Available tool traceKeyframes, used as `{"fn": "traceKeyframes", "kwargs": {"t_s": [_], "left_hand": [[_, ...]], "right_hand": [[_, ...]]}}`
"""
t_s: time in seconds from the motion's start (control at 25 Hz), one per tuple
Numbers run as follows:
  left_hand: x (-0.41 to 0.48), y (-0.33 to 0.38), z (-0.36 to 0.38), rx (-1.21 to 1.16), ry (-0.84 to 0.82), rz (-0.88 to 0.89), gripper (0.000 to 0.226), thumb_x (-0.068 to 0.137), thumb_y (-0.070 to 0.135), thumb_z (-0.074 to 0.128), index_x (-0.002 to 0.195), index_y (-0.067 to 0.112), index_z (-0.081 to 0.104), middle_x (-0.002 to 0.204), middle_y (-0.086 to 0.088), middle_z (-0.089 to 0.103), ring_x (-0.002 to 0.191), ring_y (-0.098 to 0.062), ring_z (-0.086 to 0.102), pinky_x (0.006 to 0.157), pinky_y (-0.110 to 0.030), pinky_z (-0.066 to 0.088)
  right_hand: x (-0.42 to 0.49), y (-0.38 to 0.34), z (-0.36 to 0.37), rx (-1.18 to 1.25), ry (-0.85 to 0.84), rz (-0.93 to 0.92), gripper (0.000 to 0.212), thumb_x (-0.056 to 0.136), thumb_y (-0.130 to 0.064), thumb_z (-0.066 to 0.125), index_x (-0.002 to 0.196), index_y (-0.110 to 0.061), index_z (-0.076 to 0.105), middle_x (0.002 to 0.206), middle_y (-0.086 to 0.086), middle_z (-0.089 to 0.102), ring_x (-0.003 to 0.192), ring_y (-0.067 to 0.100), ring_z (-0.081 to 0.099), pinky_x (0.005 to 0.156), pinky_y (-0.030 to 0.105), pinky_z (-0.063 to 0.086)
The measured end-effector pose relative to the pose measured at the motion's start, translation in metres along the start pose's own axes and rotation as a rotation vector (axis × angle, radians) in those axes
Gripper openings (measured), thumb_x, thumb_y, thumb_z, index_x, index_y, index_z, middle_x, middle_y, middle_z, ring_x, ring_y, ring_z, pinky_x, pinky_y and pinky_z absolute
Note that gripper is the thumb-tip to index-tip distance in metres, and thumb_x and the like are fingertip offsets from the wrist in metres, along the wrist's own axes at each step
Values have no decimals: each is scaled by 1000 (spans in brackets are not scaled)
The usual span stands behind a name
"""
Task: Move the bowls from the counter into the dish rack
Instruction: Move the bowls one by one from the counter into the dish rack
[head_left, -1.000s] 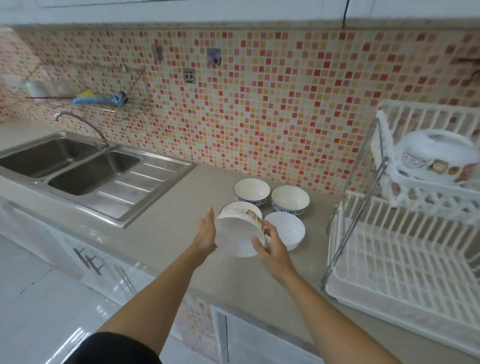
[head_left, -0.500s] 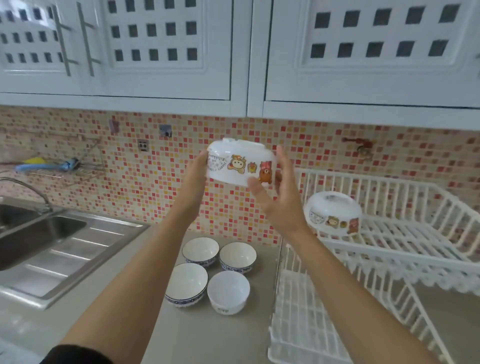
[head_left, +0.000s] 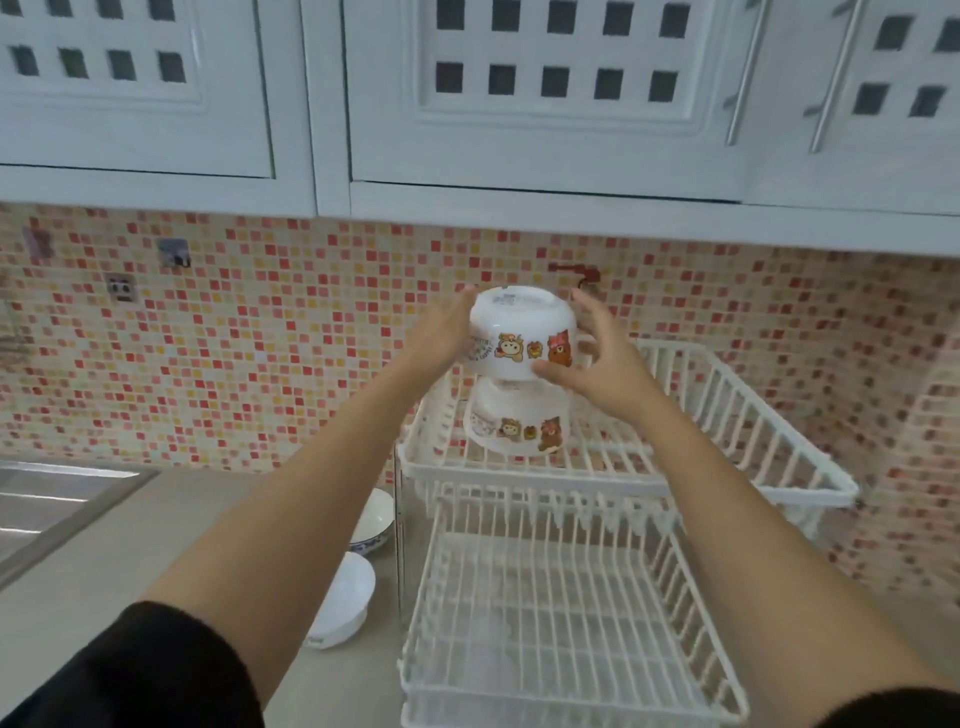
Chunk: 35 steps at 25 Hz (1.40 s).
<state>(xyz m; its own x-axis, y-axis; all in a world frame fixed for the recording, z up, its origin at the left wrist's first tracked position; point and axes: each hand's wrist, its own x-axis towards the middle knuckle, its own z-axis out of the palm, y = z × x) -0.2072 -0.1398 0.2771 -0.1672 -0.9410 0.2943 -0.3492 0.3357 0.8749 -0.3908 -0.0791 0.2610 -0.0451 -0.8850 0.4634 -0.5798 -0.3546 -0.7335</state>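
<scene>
White wall cabinets (head_left: 519, 98) with square cut-outs span the top of the view, above a backsplash (head_left: 260, 353) of red, orange and cream mosaic tile. A grey tabletop (head_left: 130, 540) runs beneath, with the edge of a steel sink (head_left: 47, 499) at far left. A white two-tier dish rack (head_left: 545, 613) stands on the tabletop at right; its lower tier is bare, and its upper tier (head_left: 727, 415) carries one white cartoon-printed bowl (head_left: 514, 426), set upside down. Directly above that bowl, and very close to or touching it, a second cartoon-printed bowl (head_left: 522, 332) is held inverted between both hands. The left hand (head_left: 441, 332) presses its fingers against the bowl's left side; the right hand (head_left: 597, 358) grips the right side, thumb under the rim and fingers spread behind. Both hands are closed on this one bowl. Two further bowls remain on the tabletop left of the rack: a plain white bowl (head_left: 343, 603) nearer the camera and a blue-patterned bowl (head_left: 374, 525) behind it, both partly hidden by the left forearm.
</scene>
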Motion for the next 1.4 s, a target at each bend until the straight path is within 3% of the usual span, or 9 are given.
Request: {"fn": "traceKeyframes", "kwargs": {"t_s": [0.08,0.2,0.32,0.52,0.76,1.0,1.12,1.2,1.4], "left_hand": [[7,-4,18,67,-68,0,59,96,52,19,128,15,53,136,-10,51,118,-27,51,97,-38,41],[12,-20,36,144,-54,-126,73,93,59,19,138,8,45,145,-13,43,129,-29,44,103,-40,33],[15,-24,40,221,-47,-199,93,82,72,17,149,9,34,157,-13,30,140,-34,35,113,-48,31],[12,-32,47,323,-107,-264,83,92,63,20,150,4,29,155,-18,32,141,-35,34,113,-49,31],[9,-31,52,379,-133,-268,75,97,57,21,152,6,23,156,-18,30,142,-34,32,111,-44,29],[2,-26,53,413,-161,-253,73,98,54,21,152,5,22,155,-19,31,142,-34,32,110,-43,30],[-4,-14,43,452,-100,-117,67,101,46,25,151,3,23,154,-19,33,140,-35,35,109,-42,32],[-6,-7,27,414,-9,-20,62,102,40,27,151,2,24,153,-19,36,139,-33,37,109,-41,32],[-17,-17,-45,355,116,0,56,102,35,26,150,5,30,153,-14,37,139,-31,37,111,-41,32]], "right_hand": [[7,19,-3,-93,-57,53,101,70,-35,82,150,-29,21,154,2,34,136,23,41,104,38,40],[16,33,2,-185,-183,83,102,71,-36,81,150,-27,17,153,2,34,135,27,42,106,43,41],[21,42,5,-282,-269,85,103,74,-35,80,151,-26,12,152,3,36,135,28,42,103,40,39],[21,50,6,-339,-314,144,108,73,-34,81,152,-29,8,152,5,35,135,30,42,106,44,38],[18,50,8,-339,-365,168,100,78,-26,78,151,-26,9,143,8,45,122,29,51,93,37,43],[20,50,8,-297,-408,228,107,77,-23,78,152,-27,2,148,7,41,127,31,49,105,44,41],[18,39,8,-323,-368,222,107,77,-25,78,153,-23,3,156,4,26,137,30,37,104,37,37],[18,24,13,-361,-272,145,95,82,-33,72,152,-23,8,159,5,20,142,28,30,108,40,34],[18,-35,68,-332,-101,-57,64,98,-42,44,151,-15,22,159,4,24,145,23,25,115,39,25]]}}
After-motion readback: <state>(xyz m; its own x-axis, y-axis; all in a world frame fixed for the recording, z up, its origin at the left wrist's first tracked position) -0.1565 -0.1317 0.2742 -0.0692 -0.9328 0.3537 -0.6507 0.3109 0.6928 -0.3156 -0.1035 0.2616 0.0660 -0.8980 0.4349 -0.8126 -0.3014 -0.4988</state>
